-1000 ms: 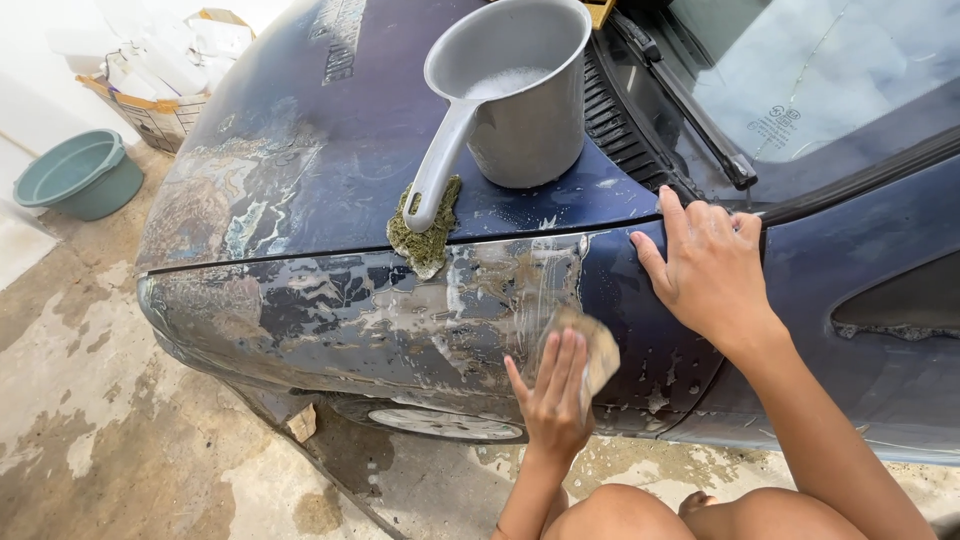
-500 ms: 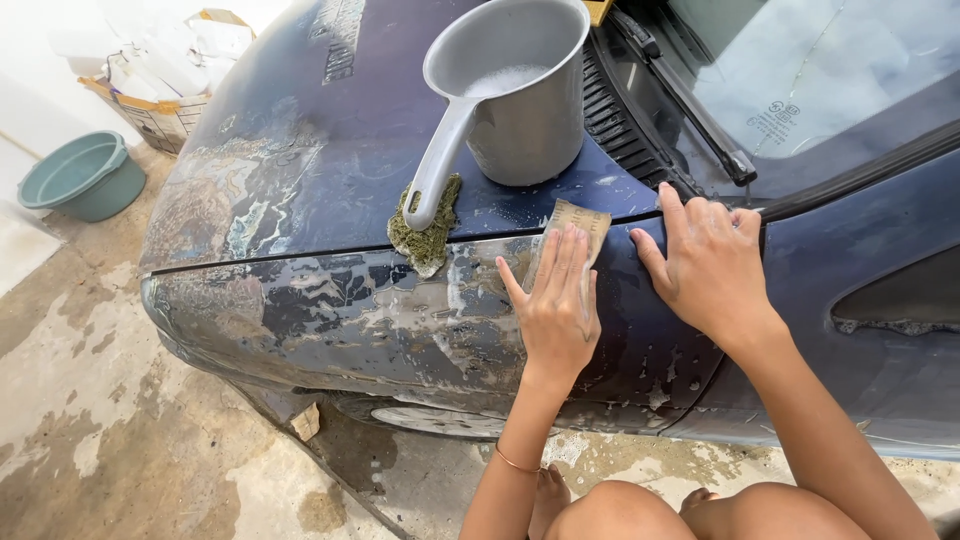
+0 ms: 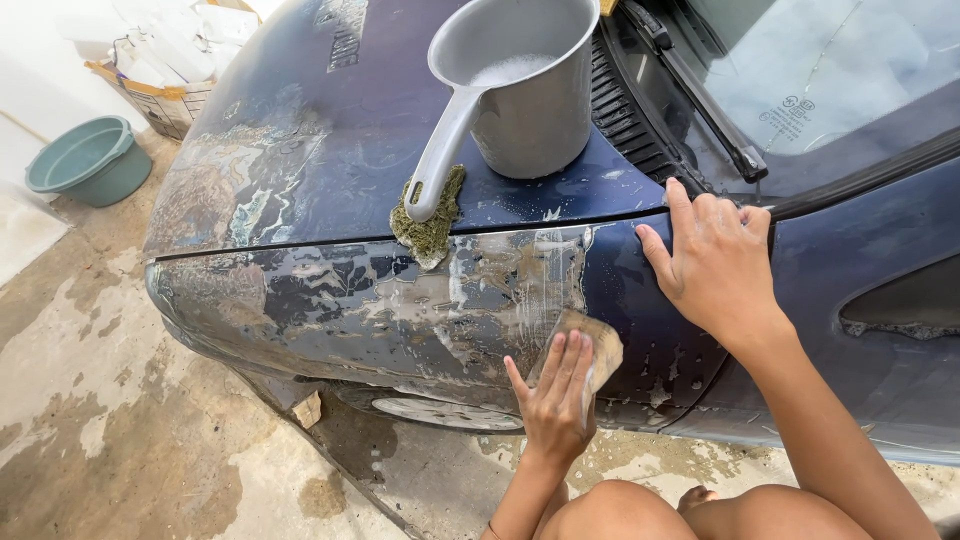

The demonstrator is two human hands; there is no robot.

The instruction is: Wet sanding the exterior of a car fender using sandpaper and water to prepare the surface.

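The left hand (image 3: 553,400) presses a tan sanding pad (image 3: 594,348) flat against the wet fender (image 3: 330,310), fingers together. The right hand (image 3: 715,262) rests open on the panel edge, holding nothing. Sanding well likely means keeping the pad flat and wet, with steady, even pressure; the water scoop (image 3: 520,85) stands on the hood.

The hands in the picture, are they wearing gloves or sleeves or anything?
No gloves. The left hand and right hand are both bare, with no rings visible. No sleeves show either: both forearms are uncovered as far as the picture reaches. The fingers are slim with short nails.
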